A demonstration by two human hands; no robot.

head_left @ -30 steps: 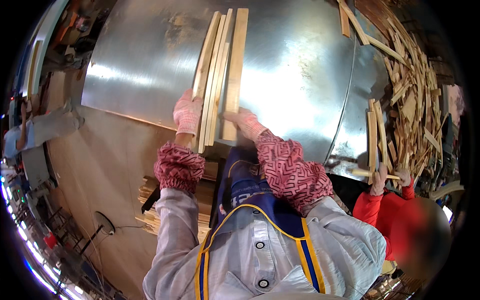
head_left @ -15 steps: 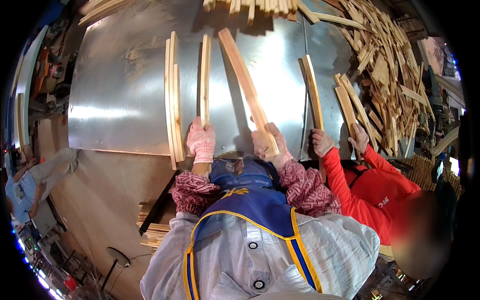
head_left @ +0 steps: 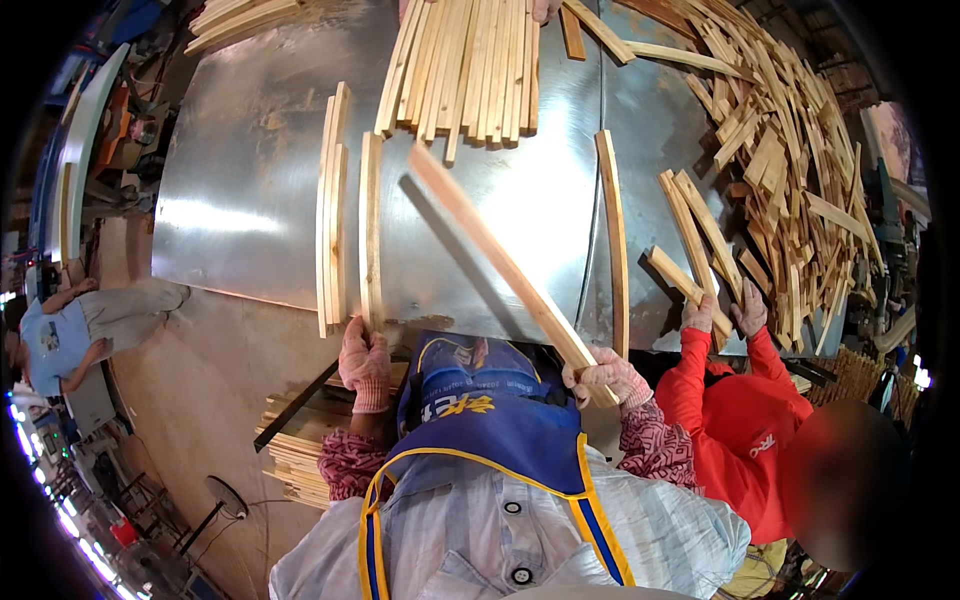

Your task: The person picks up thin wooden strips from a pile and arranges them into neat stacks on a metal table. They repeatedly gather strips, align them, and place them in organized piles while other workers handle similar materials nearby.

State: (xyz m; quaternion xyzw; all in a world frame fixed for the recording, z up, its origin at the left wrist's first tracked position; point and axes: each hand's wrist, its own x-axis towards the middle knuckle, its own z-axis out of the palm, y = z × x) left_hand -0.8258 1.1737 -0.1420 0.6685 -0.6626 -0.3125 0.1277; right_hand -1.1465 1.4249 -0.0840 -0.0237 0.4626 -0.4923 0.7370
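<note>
Single head-worn fisheye view, looking steeply down over a work table.

The camera sits on the person's head and faces forward and down, so the person's own chest fills the lower edge and the metal table (head_left: 260,200) spreads ahead, close by. Straight edges bow toward the dark round rim. A neighbour in red (head_left: 740,430) enters at lower right. There is one view only, so nothing is shared with another.

Pale pink knit gloves on left hand (head_left: 365,362), right hand (head_left: 606,372); red patterned sleeves; blue yellow-trimmed apron; light buttoned shirt.
</note>
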